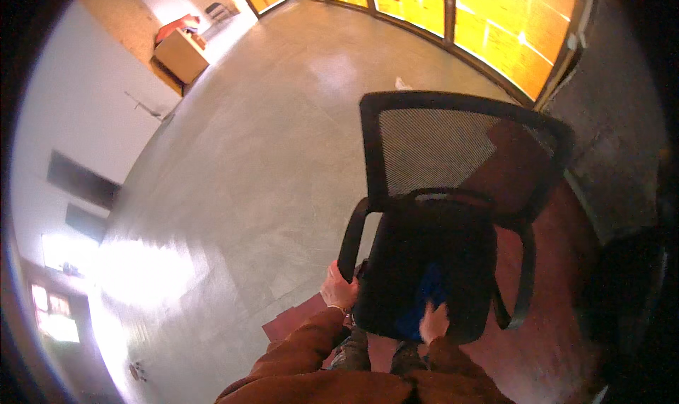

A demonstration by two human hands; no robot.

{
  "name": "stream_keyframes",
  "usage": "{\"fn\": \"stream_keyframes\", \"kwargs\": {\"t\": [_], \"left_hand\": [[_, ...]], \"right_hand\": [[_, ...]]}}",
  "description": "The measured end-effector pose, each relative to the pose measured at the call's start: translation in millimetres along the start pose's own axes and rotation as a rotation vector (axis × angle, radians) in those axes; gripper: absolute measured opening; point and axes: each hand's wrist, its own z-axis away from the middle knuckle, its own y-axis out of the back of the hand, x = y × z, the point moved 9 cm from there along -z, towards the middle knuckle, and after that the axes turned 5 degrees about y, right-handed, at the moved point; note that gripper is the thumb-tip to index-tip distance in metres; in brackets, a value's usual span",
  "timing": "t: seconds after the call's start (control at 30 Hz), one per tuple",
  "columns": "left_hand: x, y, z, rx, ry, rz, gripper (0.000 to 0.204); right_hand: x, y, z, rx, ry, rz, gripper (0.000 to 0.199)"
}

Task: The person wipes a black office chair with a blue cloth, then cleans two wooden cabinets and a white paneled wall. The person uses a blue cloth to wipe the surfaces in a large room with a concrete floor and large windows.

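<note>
A black mesh chair (pixel 453 227) stood right of centre, its front turned toward the near side.
Its long axis ran near to far, with the backrest (pixel 438 146) at the far end; the left hand (pixel 339 289) was wrapped around the left armrest (pixel 351 240), while the right hand (pixel 434 323) met a blue cloth (pixel 432 285) stretched near to far on the seat (pixel 396 245), though whether it pinched or pressed could not be told.
</note>
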Motion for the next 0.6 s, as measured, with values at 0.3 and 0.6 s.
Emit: {"fn": "stream_keyframes", "kwargs": {"t": [0.3,0.6], "left_hand": [[11.1,2.5,6.9,-0.052,0.039,0.04,0.057],[12.7,7.8,11.2,-0.01,0.04,0.024,0.059]], "right_hand": [[76.7,105.8,-65.7,0.235,-0.341,-0.184,0.056],[29.1,72.8,-153.7,0.192,-0.011,0.274,0.051]]}}
